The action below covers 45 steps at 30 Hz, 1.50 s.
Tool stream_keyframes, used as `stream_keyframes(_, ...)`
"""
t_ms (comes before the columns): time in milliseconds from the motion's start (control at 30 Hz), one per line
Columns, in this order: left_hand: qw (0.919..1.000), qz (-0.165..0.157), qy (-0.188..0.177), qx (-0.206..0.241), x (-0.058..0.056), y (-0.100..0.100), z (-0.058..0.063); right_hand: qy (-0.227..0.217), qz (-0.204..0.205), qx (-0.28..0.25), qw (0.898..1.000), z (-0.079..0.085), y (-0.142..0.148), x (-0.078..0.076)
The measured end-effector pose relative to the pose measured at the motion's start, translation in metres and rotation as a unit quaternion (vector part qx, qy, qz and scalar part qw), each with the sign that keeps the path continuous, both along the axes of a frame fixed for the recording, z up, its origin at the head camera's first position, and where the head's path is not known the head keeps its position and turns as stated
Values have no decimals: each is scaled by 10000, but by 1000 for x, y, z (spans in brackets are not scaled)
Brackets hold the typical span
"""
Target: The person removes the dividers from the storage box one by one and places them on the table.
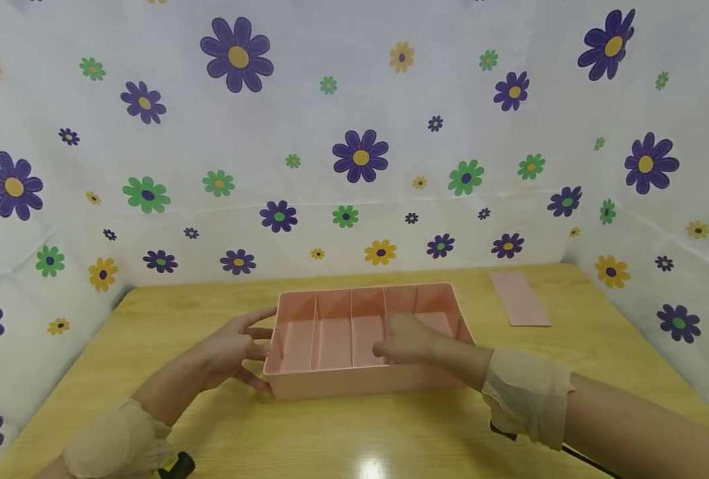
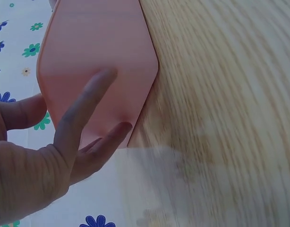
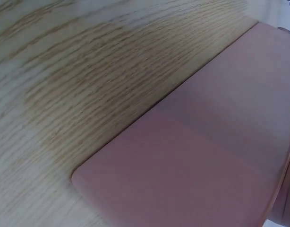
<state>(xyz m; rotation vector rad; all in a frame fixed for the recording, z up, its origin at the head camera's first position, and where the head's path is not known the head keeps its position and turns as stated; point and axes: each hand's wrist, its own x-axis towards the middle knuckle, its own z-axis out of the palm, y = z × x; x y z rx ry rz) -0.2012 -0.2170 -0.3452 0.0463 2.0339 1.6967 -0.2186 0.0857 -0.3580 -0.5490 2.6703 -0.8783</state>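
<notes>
A pink compartment box [image 1: 354, 382] sits on the table, with several upright dividers [image 1: 333, 332] across its inside. My left hand [image 1: 229, 352] spreads its fingers against the box's left end; in the left wrist view, fingertips [image 2: 105, 78] touch the smooth end wall. Reaching over the front rim, my right hand [image 1: 411, 339] is inside the box, astride a divider right of the middle, and appears to grip it. Its thumb shows on the left side, while most fingertips are hidden. Only the front wall [image 3: 192, 156] and a sliver of that hand show in the right wrist view.
A loose flat pink panel [image 1: 521, 299] lies on the table at the back right. The wood-grain table [image 1: 211, 426] is bounded at the back and sides by white cloth [image 1: 294, 120] printed with flowers. Both wrists carry beige wraps [image 1: 528, 399].
</notes>
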Motion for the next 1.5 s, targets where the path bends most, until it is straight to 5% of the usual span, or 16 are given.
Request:
stream_keyframes(700, 10000, -63, -36, 30, -1, -2, 1, 76, -232, 58, 9997, 4, -3, -10)
stream_keyframes(1267, 10000, 0, -16, -55, -3, -1, 1, -571, -621, -402, 9956, 62, -2, -8)
stream_keyframes(1500, 9998, 18, -189, 16, -2, -3, 1, -484, -1035, -1443, 9829, 97, 30, -19)
